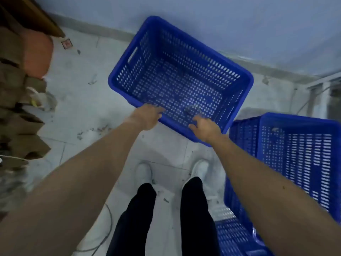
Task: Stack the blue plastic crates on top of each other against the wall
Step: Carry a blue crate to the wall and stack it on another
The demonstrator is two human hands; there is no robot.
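Note:
A blue perforated plastic crate (pixel 245 80) stands empty in front of me, turned at an angle, its far corner near the pale blue wall (pixel 239 24). Both my hands grip its near long rim: my left hand (pixel 147 116) at the near-left part, my right hand (pixel 204 129) close to the near corner. A second blue crate (pixel 302 156) stands at my right, higher, on top of another blue crate (pixel 234 235) seen below it.
Brown cardboard pieces (pixel 20 126) and an orange object (pixel 37 56) are piled along the left. A loose cable (pixel 108 230) lies on the dirty tiled floor (pixel 77 111) beside my feet. A metal frame (pixel 321 93) stands at the far right by the wall.

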